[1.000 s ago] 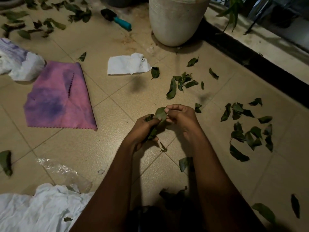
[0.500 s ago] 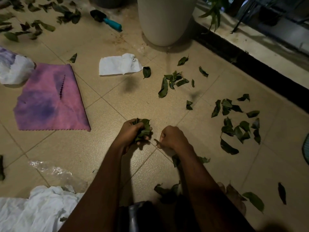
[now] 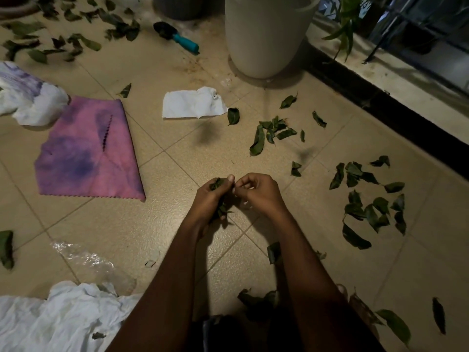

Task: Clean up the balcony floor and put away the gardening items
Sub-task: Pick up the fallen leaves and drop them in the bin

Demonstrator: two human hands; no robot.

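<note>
The clean-up is barely begun, I judge. The left hand is clenched round a small bunch of leaves just above the floor, and the right hand meets it with curled fingers (whether they pinch a leaf I cannot tell). Left to gather are about fifteen loose leaves to the right, about ten ahead near the one white pot, a far-left scatter too blurred to count, and a few by the forearms. Lying out are one trowel, one pink cloth, one paper scrap, one clear plastic bag and two crumpled white sheets.
</note>
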